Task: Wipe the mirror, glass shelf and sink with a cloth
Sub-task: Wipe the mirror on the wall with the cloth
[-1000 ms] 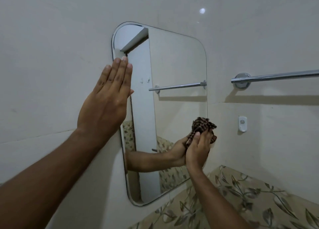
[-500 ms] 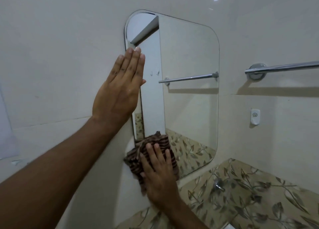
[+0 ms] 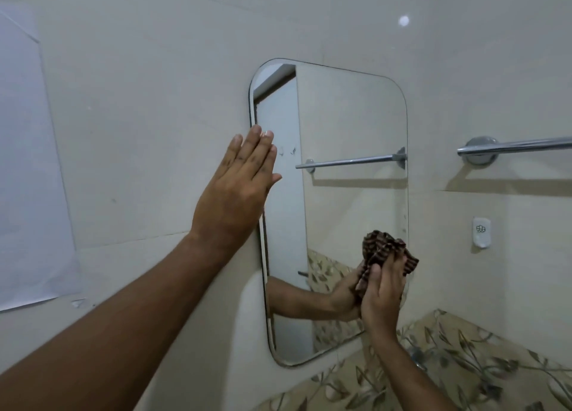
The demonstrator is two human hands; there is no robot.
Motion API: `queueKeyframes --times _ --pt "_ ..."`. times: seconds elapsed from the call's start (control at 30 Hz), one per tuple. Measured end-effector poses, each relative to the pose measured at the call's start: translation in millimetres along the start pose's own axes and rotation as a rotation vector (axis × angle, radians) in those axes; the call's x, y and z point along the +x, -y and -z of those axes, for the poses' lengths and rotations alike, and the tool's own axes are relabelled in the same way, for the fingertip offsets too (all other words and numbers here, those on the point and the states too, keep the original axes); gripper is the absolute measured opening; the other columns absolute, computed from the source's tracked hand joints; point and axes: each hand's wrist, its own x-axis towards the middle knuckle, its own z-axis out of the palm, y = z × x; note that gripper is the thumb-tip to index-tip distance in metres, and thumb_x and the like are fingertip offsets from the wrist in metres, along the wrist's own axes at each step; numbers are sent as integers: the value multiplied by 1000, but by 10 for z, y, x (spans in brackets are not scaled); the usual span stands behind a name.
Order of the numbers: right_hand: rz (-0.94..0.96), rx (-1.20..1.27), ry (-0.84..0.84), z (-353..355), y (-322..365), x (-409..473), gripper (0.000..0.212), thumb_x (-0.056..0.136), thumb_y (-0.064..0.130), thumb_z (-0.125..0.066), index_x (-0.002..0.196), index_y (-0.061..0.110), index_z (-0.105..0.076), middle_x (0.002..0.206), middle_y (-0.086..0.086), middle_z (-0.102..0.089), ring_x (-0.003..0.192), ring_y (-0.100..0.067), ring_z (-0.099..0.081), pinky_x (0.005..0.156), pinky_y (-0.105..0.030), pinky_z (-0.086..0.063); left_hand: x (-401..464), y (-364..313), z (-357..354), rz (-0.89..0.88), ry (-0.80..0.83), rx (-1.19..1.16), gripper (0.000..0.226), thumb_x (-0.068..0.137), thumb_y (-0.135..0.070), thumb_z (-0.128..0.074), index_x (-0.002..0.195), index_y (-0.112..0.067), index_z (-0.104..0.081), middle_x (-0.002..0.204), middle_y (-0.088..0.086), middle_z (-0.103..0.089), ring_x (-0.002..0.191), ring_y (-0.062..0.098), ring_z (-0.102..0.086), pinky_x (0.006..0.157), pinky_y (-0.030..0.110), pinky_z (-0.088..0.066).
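Right hand (image 3: 382, 290) grip presses a crumpled brown striped cloth (image 3: 383, 249) against the mirror (image 3: 349, 126).

The single head-worn camera looks forward and slightly up along both outstretched arms, close to the tiled wall (image 3: 139, 101), facing the mirror (image 3: 349, 116) at a slant from its left edge.

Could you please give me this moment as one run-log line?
step: wiping mirror | right hand: presses cloth on lower right edge | left hand: flat on left edge | shelf, sink: not in view
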Motion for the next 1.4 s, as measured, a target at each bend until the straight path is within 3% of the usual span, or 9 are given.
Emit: queueKeyframes --times 0.2,0.4,0.67,0.83,0.9,1.0,1.13,1.3,1.4 --pt "-176 -8 -54 -54 -31 60 61 101 47 -21 156 21 -18 165 0 -10 153 -18 -6 121 -54 -13 -153 -109 45 53 48 -43 45 107 -20 -44 143 6 -43 155 24 -35 149 36 -27 121 53 -27" --pt "-132 -48 -18 -222 213 -552 64 102 48 -17 154 12 -22 164 -8 -15 152 -19 -9 123 -45 -8 -643 -327 157 77 82 -84 50 102 -20 -55 144 6 -43 155 25 -36 148 35 -31 119 53 -30" --pt "369 -145 120 -293 561 -1234 57 104 27 -32 156 12 -16 165 -9 -14 153 -28 -9 122 -50 -9 -1154 -630 164 116 193 -82 56 101 -21 -56 145 8 -38 156 27 -31 149 37 -27 119 56 -27" --pt "741 -268 264 -97 113 -1005 51 104 29 -29 153 12 -24 163 -10 -18 151 -33 -16 116 -62 -20 -1163 -654 152 145 215 -132 53 108 -28 -28 148 7 -34 159 26 -27 150 39 -23 120 59 -23" --pt "666 -238 218 -26 -25 -782 51 105 27 -28 153 10 -25 162 -13 -21 151 -33 -16 116 -62 -20 -1178 -640 140 144 216 -161 55 109 -29 -18 149 7 -33 159 26 -25 150 39 -22 120 60 -22" --pt "342 -100 63 3 -133 -423 53 105 27 -28 156 17 -17 164 -4 -16 152 -25 -13 121 -55 -13 -1222 -631 91 137 220 -182 55 110 -28 -14 150 7 -28 161 27 -21 151 40 -18 120 62 -20" --pt "-106 -15 -66 28 -376 20 57 104 48 -20 154 23 -28 164 6 -16 152 -18 -15 117 -53 -26 -1244 -617 33 127 216 -169 54 110 -27 -15 152 6 -22 163 24 -14 153 38 -12 123 59 -14" --pt "-292 -20 -180 -106 -261 -93 49 107 34 -24 154 19 -28 163 -1 -21 151 -21 -18 119 -49 -24 -1264 -661 -93 181 185 -133 54 109 -22 -19 156 -1 -4 166 14 5 154 33 -2 124 56 -12" --pt "-330 -19 -180 -221 45 -374 50 107 31 -22 154 14 -26 164 -5 -19 152 -19 -11 124 -42 -6 -1268 -616 -12 117 207 -113 57 106 -23 -40 153 5 -24 162 23 -18 152 38 -16 122 58 -18"
